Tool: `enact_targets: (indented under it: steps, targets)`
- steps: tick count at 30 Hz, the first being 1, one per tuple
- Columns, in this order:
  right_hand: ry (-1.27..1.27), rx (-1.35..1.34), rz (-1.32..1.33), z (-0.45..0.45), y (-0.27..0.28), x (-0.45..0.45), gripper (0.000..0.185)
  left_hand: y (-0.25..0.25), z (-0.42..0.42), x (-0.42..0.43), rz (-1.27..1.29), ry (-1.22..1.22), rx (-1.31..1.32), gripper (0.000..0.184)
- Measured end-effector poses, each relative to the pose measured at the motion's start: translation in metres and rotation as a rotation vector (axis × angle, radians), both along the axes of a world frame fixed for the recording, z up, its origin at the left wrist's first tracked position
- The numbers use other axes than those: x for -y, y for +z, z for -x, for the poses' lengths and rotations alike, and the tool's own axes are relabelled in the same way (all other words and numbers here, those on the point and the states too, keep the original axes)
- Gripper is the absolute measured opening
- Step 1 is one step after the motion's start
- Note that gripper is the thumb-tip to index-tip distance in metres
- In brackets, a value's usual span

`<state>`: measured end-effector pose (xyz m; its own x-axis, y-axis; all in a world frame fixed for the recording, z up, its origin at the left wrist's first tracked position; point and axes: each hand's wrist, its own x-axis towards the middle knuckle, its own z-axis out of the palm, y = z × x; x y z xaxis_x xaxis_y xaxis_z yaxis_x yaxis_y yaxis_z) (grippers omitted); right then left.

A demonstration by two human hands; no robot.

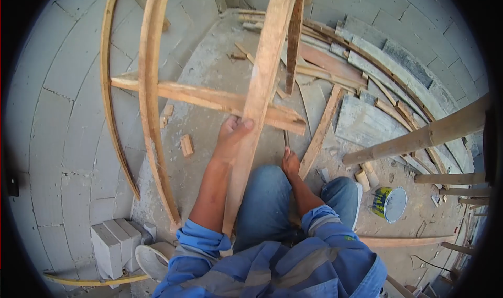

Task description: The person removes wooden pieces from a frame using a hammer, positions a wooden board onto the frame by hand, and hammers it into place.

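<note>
My left hand (234,129) is closed round the edge of a long upright wooden plank (259,83), just below where it meets a crosswise board (196,97). The crosswise board passes behind the plank and ends in a rough, split end on the right. Lower and to the right, my right hand (290,162) is wrapped round a thin dark handle (286,138). The upper end of that handle is hidden behind the crosswise board.
Two long boards (149,88) stand at the left by the block wall (52,135). Planks and panels (367,117) lie at the right, near a bamboo pole (419,138) and a bucket (389,203). Grey blocks (112,245) sit lower left.
</note>
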<state>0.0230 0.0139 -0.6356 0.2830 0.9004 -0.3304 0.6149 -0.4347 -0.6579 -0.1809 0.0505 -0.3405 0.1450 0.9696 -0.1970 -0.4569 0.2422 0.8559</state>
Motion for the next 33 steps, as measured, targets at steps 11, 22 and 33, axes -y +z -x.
enact_targets:
  steps: [11,22,33]
  targets:
    - [-0.014,-0.085,0.069,-0.007,-0.017,0.03,0.08,-0.009,0.004,0.005,-0.02,-0.002,-0.048,0.072]
    - [0.698,0.038,0.291,-0.052,-0.054,0.063,0.073,0.001,0.0,0.005,0.008,0.03,-0.05,0.076]
    - [-0.371,0.201,0.035,-0.138,0.026,-0.12,0.098,-0.004,0.005,0.005,-0.034,-0.007,-0.188,0.082]
